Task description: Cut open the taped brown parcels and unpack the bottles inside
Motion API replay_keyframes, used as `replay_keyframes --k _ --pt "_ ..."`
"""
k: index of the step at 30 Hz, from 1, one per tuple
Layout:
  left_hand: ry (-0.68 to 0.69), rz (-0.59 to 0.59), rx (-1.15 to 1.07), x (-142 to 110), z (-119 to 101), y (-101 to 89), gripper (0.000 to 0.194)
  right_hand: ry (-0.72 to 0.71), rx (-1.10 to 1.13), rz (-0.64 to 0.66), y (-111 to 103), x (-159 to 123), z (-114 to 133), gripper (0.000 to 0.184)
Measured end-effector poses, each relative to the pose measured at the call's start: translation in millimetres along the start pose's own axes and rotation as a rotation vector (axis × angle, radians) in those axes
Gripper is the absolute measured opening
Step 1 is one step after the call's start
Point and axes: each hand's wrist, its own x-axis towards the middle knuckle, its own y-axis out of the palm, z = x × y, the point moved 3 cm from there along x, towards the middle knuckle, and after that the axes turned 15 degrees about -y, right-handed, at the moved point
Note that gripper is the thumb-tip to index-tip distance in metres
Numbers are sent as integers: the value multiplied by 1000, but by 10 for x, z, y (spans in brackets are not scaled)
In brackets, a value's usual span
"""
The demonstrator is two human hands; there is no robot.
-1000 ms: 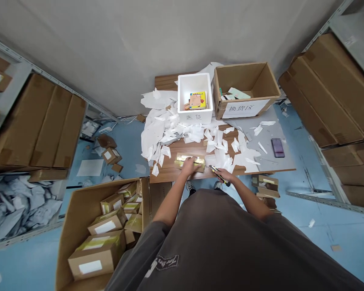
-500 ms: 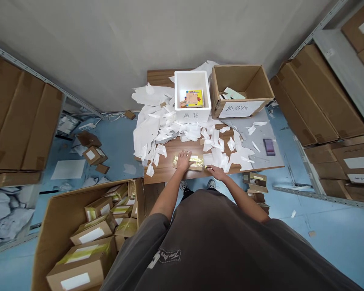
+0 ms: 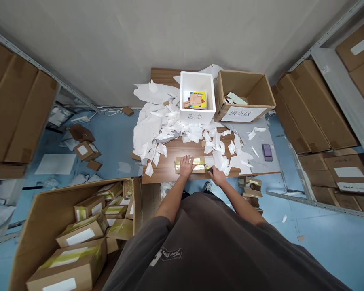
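Note:
A small taped cardboard box (image 3: 197, 166) lies near the front edge of the wooden table (image 3: 158, 174), with shiny yellow tape along its top. My left hand (image 3: 186, 165) rests palm down across its left part, fingers stretched forward and thumb out to the right. At the box's right end, my right hand (image 3: 217, 175) is closed around a yellow and black box cutter (image 3: 210, 169). The cutter's tip is at the taped top by the right end; whether it is in the tape I cannot tell.
Torn white paper (image 3: 148, 128) covers much of the table. Behind it stand a white bin (image 3: 197, 118) and an open cardboard carton (image 3: 267, 103). A purple object (image 3: 267, 152) lies at the right. A large carton (image 3: 27, 238) of taped boxes stands left; shelves (image 3: 321, 121) flank the table.
My right hand has moved slightly up and right with the box cutter at the box's right end. My left hand stays on the box. The whole view has shifted a little.

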Motion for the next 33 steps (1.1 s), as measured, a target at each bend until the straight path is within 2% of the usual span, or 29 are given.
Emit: replay_keyframes --k 5,12,14,17,20,22,25,28,30,33 --pt "-57 -17 -54 12 59 53 53 26 -8 -39 57 5 -76 36" --pt "-86 -5 -43 17 80 49 52 -32 30 -58 42 121 -61 33" --pt "-86 -7 -25 16 87 37 52 14 46 -91 3 99 -198 33" --pt "-90 -22 -17 16 90 24 50 161 37 -130 -56 -58 -596 33" --pt "-108 -45 -18 31 78 16 47 89 20 -100 -41 -209 -864 30" --pt "-110 -55 -26 40 66 8 47 3 60 -107 15 -224 -858 29" --pt "-102 -71 -37 28 64 -10 47 -84 200 -182 138 -108 -672 30" --pt "-97 -91 -45 -5 86 -24 48 -72 445 -313 265 53 -575 31" --pt "-112 -110 -45 -15 105 -26 49 -8 690 -402 355 122 -671 31" --pt "-199 -177 -41 -9 135 -18 51 154 1060 -526 503 147 -1027 39"
